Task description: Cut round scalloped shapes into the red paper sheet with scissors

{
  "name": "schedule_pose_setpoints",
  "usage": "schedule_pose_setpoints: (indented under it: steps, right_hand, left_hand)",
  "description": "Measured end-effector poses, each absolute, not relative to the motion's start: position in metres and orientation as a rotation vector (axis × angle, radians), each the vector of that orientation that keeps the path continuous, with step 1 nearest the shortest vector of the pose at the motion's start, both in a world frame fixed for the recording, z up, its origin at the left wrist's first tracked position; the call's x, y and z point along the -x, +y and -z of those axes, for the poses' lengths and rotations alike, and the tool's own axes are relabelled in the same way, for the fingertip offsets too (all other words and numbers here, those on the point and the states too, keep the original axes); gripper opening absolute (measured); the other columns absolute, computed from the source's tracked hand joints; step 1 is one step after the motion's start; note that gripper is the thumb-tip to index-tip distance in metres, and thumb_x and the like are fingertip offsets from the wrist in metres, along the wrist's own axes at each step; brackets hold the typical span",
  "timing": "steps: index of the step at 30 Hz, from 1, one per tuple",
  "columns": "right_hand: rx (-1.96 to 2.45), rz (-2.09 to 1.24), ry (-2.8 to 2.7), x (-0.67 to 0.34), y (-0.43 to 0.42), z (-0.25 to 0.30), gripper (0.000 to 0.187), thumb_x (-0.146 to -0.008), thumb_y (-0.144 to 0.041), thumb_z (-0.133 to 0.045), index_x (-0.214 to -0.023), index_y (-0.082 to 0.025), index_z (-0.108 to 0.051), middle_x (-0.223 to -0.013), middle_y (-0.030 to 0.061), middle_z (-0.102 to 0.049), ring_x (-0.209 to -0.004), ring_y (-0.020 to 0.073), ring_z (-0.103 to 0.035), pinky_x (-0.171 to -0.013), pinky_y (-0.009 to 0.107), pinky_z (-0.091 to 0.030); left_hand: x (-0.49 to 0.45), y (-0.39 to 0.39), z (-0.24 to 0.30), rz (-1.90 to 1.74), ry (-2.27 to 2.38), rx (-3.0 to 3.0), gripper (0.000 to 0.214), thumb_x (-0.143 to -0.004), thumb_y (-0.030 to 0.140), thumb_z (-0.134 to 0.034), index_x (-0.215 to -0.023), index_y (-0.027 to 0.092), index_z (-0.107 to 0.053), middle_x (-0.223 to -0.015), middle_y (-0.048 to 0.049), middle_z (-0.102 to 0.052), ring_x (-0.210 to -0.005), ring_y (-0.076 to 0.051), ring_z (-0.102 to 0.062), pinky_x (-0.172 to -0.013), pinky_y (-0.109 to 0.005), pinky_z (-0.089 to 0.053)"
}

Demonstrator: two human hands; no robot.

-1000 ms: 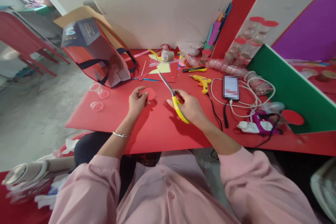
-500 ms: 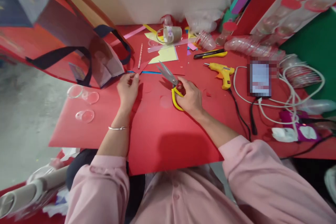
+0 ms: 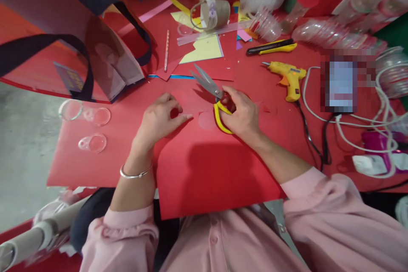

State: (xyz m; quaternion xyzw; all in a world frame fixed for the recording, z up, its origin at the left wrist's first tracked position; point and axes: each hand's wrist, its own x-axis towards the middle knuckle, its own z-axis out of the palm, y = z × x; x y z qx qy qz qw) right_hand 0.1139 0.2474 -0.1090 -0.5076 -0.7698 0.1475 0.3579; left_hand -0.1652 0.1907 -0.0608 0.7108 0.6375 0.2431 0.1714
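left hand [image 3: 157,120]: fingers [image 3: 174,104] bent, thumb [image 3: 182,120] extended | right hand [image 3: 245,112]: curled, hidden fingers apparently closed | forearms [image 3: 280,159]: angled inward

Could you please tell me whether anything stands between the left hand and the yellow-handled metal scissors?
Nothing visible stands between the left hand and the yellow-handled metal scissors, held in the right hand; only a pale round patch lies between them, flat against the smooth red surface.
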Motion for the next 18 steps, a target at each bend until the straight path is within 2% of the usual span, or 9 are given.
schedule_pose_setpoints:
  steps: [5, 10, 15, 18]
  right_hand:
    - [1.367, -0.421, -1.985, -0.1117, 0.2460, 0.1015, 0.050, -0.096, -0.027, -0.076, -0.145, -0.022, -0.079, -0.106, 0.0084, -0.086, -0.089, 0.0260, -0.078, -0.081, 0.037, -0.059]
    - [1.394, -0.450, -2.010, -0.1115, 0.2454, 0.0993, 0.050, -0.097, -0.031, -0.076, -0.147, -0.023, -0.078, -0.110, 0.0097, -0.086, -0.091, 0.0277, -0.078, -0.084, 0.039, -0.060]
    - [1.383, -0.434, -2.014, -0.1117, 0.2457, 0.1024, 0.051, -0.097, -0.031, -0.076, -0.148, -0.024, -0.078, -0.110, 0.0090, -0.087, -0.095, 0.0282, -0.079, -0.084, 0.038, -0.059]
    - [1.377, -0.432, -2.007, -0.1111, 0.2460, 0.1019, 0.052, -0.095, -0.029, -0.078, -0.147, -0.023, -0.079, -0.109, 0.0084, -0.087, -0.093, 0.0271, -0.079, -0.081, 0.036, -0.058]
  left_hand:
    - [0.1563, 0.1987, 0.0620, -0.860, 1.789, -1.908, 0.037, -0.097, 0.044, -0.077, -0.070, 0.024, -0.062, -0.086, -0.0061, -0.068, -0.085, -0.024, -0.064, -0.078, -0.037, -0.051]
    - [0.1560, 0.1947, 0.0581, -0.897, 1.713, -1.722, 0.039, -0.096, 0.052, -0.081, -0.074, 0.023, -0.067, -0.063, 0.0013, -0.057, -0.060, -0.016, -0.048, -0.063, -0.032, -0.038]
    - [0.1559, 0.1907, 0.0591, -0.803, 1.690, -1.738, 0.031, -0.095, 0.054, -0.082, -0.096, 0.023, -0.082, -0.080, -0.0034, -0.076, -0.068, -0.019, -0.059, -0.067, -0.032, -0.045]
    - [0.1562, 0.1908, 0.0578, -0.710, 1.638, -1.742, 0.037, -0.094, 0.059, -0.082, -0.092, 0.022, -0.084, -0.081, -0.0035, -0.076, -0.070, -0.019, -0.058, -0.066, -0.032, -0.044]
